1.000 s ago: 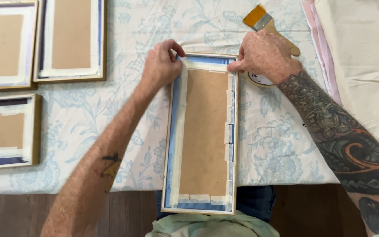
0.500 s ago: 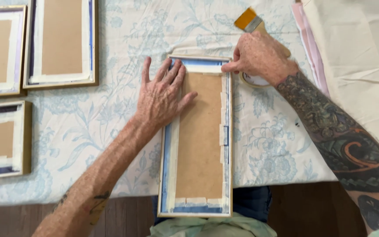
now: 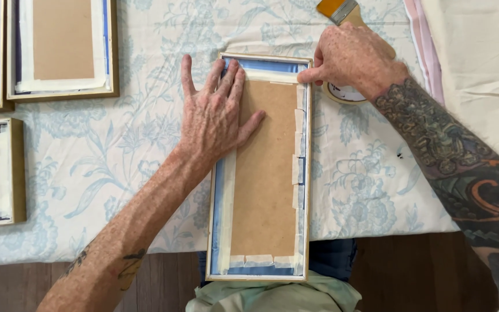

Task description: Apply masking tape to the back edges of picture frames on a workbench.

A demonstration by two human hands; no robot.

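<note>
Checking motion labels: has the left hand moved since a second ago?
Yes. The left hand slid from the frame's top-left corner down onto its backing board, fingers now spread flat.

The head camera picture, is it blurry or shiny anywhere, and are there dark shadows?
In the head view everything looks sharp: the left hand flat on the frame back, and the right hand at its top corner. The light is soft and even, with only faint shadows beside the hands, and no glare on the flowered cloth.
</note>
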